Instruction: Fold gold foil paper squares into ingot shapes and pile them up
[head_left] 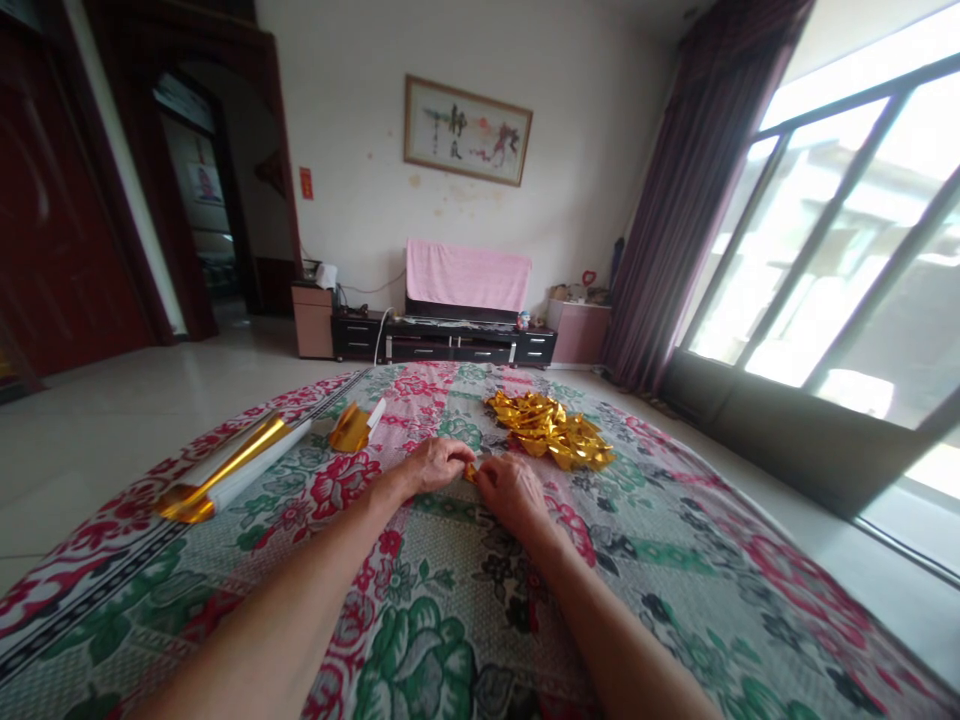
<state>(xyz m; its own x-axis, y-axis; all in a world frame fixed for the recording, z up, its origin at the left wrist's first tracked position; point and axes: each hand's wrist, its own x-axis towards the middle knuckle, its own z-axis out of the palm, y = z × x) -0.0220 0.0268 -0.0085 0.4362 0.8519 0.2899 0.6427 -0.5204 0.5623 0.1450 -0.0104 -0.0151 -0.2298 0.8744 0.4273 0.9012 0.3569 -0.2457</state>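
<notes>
Close together over the middle of the table, my left hand (435, 463) and my right hand (514, 492) pinch a small piece of gold foil paper (470, 473) between them. Most of that piece is hidden by my fingers. Just beyond my right hand lies a pile of folded gold foil pieces (551, 428). To the left of my left hand, a small curled stack of gold foil sheets (352, 427) rests on the cloth, its white backing showing. Farther left is a larger loose roll of gold and white foil paper (232, 470).
A flowered cloth (416, 655) in red, green and white covers the round table. Beyond it, a low black cabinet (427, 345) stands at the wall, with a pink cloth (469, 273) draped over a screen. Windows and a purple curtain (660, 210) are to the right.
</notes>
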